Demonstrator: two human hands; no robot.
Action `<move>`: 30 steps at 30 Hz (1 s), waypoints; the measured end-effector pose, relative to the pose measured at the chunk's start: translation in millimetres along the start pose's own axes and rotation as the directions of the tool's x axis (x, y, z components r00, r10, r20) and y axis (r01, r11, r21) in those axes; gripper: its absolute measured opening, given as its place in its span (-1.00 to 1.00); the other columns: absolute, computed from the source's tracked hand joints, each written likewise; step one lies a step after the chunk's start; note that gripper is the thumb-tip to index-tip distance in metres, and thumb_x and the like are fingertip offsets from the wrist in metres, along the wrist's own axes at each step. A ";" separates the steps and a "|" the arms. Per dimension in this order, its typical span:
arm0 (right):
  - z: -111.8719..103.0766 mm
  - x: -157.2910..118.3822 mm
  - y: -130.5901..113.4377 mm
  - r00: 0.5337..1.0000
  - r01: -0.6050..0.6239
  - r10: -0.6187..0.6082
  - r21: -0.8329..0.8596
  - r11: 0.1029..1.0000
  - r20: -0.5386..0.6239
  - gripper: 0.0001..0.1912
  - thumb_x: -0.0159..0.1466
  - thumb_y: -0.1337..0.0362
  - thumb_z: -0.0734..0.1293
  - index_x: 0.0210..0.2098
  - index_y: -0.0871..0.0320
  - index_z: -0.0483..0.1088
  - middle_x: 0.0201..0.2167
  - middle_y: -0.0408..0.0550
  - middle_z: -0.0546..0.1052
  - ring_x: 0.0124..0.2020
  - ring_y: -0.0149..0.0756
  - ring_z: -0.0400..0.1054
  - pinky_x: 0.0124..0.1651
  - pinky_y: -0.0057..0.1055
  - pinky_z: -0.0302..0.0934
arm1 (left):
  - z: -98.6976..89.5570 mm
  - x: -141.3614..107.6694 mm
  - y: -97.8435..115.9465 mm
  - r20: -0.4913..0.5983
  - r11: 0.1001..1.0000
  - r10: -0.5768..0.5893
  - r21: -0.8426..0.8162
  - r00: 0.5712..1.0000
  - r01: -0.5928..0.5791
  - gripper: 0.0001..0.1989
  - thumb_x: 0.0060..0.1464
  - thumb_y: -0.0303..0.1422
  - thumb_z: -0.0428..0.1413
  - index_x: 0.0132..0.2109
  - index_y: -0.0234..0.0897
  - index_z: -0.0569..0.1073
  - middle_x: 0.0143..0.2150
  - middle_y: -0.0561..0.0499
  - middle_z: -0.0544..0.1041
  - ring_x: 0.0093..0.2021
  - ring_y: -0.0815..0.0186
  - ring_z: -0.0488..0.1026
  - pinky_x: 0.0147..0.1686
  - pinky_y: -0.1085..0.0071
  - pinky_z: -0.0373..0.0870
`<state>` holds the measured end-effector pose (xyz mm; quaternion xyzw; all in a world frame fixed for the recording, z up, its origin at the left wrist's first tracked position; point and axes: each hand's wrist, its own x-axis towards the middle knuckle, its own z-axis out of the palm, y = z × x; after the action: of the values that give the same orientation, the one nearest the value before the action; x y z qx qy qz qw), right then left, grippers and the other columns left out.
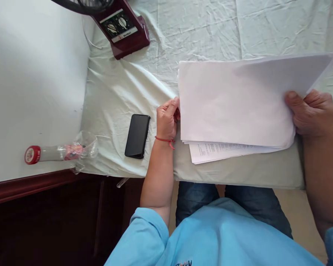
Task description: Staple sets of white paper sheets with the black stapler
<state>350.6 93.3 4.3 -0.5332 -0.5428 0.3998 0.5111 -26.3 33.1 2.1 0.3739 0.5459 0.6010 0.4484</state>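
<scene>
Papers sit toward two o'clock from the centre of my head view, a blank white face up and the far right corner raised clear of the pale cloth. My right hand grips them at their three o'clock edge, thumb on top and fingers underneath. My left hand is at their nine o'clock edge, fingers curled in and thumb touching the side; I cannot tell whether it pinches any sheets. From beneath, a printed page sticks out toward seven o'clock, its text too small for me to read. On the left wrist I see a red string. At eight o'clock from that hand lies a phone, screen dark, just beside the forearm. A fan stands at eleven o'clock in the view, two knobs on its dark red base. Toward nine o'clock lies a red-capped tube, with clear plastic about its inner end.
</scene>
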 end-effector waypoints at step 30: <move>-11.4 9.7 5.0 0.998 0.039 -0.042 -0.067 0.997 -0.048 -0.38 0.05 -0.24 0.66 -0.15 0.15 0.73 -0.06 0.06 0.72 -0.16 -0.17 0.59 0.13 0.01 0.52 | 4.0 0.6 9.2 -0.079 0.994 -0.068 0.079 0.995 0.074 -0.63 0.12 -0.11 0.44 -0.45 -0.24 0.57 -0.51 0.08 0.59 -0.63 0.53 0.29 -0.65 0.53 0.12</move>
<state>363.5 102.2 2.4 -0.5483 -0.5537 0.3581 0.5144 -23.9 35.0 11.6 0.3492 0.5995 0.5757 0.4327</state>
